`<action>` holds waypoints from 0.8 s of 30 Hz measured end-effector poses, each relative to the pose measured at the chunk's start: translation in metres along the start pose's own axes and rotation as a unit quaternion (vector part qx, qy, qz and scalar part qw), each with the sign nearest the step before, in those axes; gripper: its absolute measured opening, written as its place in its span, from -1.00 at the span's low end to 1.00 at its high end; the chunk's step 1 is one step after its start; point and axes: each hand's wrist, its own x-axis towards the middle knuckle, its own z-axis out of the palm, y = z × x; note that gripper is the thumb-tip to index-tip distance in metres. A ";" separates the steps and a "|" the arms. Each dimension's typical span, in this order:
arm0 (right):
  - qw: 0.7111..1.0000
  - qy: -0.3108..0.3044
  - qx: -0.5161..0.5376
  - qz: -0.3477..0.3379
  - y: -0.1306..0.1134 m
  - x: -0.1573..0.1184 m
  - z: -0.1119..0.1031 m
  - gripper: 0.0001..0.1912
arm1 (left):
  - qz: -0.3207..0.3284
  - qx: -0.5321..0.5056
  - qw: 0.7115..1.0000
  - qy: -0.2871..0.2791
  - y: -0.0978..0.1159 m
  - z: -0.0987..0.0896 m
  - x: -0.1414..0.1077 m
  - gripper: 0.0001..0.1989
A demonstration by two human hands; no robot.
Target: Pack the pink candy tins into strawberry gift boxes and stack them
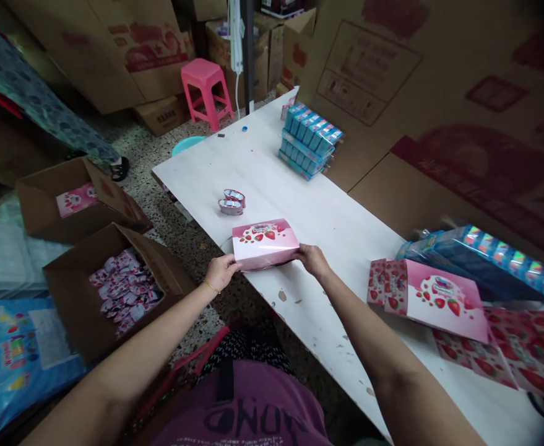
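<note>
Between my hands is a pink box (265, 243) printed with strawberries, at the near edge of the white table. My left hand (221, 272) pinches its lower left corner, thumb and fingers together. On the opposite side, my right hand (313, 260) grips the right end of the box. Just beyond the box lie two small oval packets (231, 203) with silvery tops. Whether the box has anything inside cannot be seen.
Open cartons (114, 297) on the left hold pink wrapped packets. Blue stacked packs (309, 139) stand at the table's far side. Strawberry-printed cartons (445, 297) lie at the right. A pink stool (204, 80) and a person's leg (77, 118) are beyond.
</note>
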 end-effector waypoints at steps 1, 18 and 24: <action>1.000 0.007 -0.004 -0.006 0.001 -0.002 0.001 -0.87 | 0.005 0.011 1.000 0.004 0.001 0.000 -0.001 -0.86; 0.995 0.036 -0.034 -0.092 0.025 -0.016 0.012 -0.60 | -0.021 0.062 0.996 -0.055 0.006 0.012 -0.010 -0.88; 0.992 0.024 -0.005 -0.124 0.033 -0.020 0.005 -0.68 | -0.063 0.072 0.995 -0.014 0.030 0.010 -0.020 -0.92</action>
